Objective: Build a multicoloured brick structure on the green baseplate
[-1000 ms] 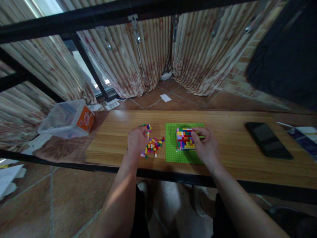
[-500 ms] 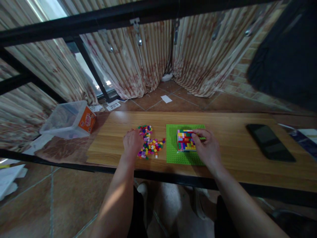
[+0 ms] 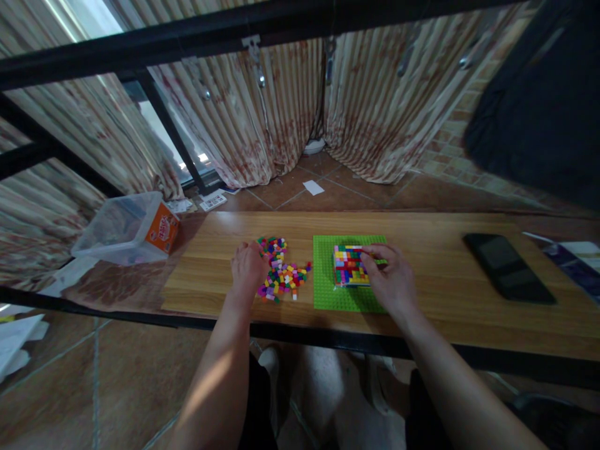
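A green baseplate (image 3: 328, 292) lies on the wooden table (image 3: 445, 275). On it stands a multicoloured block of small bricks (image 3: 347, 265). My right hand (image 3: 391, 281) rests at the block's right side, fingers touching its top edge. A loose pile of small coloured bricks (image 3: 281, 275) lies left of the plate. My left hand (image 3: 246, 269) sits at the pile's left edge with curled fingers; whether it holds a brick is hidden.
A black phone (image 3: 509, 267) lies at the right of the table, with papers (image 3: 574, 256) beyond it. A clear plastic box with an orange label (image 3: 129, 228) sits at the left. A black bar (image 3: 187, 44) crosses overhead. Curtains hang behind.
My left hand has drawn back leftward from over the brick pile to its left edge. My right hand stays at the block.
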Available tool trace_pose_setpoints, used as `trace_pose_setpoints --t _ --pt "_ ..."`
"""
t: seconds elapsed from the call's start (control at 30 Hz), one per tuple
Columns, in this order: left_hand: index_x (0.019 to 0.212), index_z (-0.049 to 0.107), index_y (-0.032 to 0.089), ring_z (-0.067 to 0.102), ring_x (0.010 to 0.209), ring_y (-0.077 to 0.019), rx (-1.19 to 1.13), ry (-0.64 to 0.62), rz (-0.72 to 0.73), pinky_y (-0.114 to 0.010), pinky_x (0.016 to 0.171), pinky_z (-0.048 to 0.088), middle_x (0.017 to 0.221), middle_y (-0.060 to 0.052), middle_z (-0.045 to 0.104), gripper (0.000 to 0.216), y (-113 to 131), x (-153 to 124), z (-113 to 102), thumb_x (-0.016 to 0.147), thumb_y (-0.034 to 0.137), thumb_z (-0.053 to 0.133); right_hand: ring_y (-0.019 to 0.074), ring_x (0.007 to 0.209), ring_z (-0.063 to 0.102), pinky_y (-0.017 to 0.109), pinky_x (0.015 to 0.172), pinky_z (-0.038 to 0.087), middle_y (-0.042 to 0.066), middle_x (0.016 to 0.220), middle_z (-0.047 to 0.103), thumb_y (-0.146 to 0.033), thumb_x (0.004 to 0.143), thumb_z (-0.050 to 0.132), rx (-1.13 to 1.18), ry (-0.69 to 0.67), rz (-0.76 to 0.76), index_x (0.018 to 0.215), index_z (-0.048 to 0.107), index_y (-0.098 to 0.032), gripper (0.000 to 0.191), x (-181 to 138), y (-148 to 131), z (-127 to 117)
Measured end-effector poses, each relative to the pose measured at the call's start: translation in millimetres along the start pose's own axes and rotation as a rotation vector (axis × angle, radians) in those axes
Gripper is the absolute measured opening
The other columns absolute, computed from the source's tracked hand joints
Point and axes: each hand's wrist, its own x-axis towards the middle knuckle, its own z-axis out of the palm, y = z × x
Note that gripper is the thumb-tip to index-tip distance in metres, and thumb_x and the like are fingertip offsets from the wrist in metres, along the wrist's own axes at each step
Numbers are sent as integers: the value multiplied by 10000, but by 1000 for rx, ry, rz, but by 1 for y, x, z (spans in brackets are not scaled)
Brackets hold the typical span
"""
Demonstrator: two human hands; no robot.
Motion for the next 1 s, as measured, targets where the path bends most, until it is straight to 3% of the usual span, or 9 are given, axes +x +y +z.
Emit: trace_pose_setpoints --t 0.2,0.4,0.67,0.87,1.0 --pt "1003 650 206 671 981 -242 -53 -15 16 -350 876 475 959 -85 726 184 0 -1 -1 864 234 532 235 878 633 433 780 539 123 1053 639 -383 840 560 -14 -10 19 906 723 -183 267 0 -1 0" --pt "1176 647 193 643 1080 -264 -51 9 73 -359 914 469 1135 -113 712 335 -3 0 2 860 228 540 240 912 629 439 820 530 118 1032 642 -376 838 566 -6 -2 -1 894 719 -190 247 0 -2 -1" --pt "1144 679 211 643 1063 -262 -43 23 54 -359 923 469 1081 -102 728 332 3 0 2 825 222 586 241 902 632 451 832 524 112 1049 650 -385 837 570 -13 1 3 903 721 -202 246 -1 -1 0" --pt "980 713 211 672 943 -241 -258 41 2 -337 827 491 974 -72 738 221 0 2 1 770 216 646 248 919 635 451 829 524 116 1049 651 -362 841 563 -6 6 7 906 713 -190 237 1 -3 -2" --pt "856 700 166 663 786 -189 -739 -24 54 -300 733 499 825 -48 726 161 5 0 -4 753 283 661 248 961 627 451 873 508 96 1001 665 -350 865 548 -14 82 -63 922 698 -208 214 1 -13 -4"
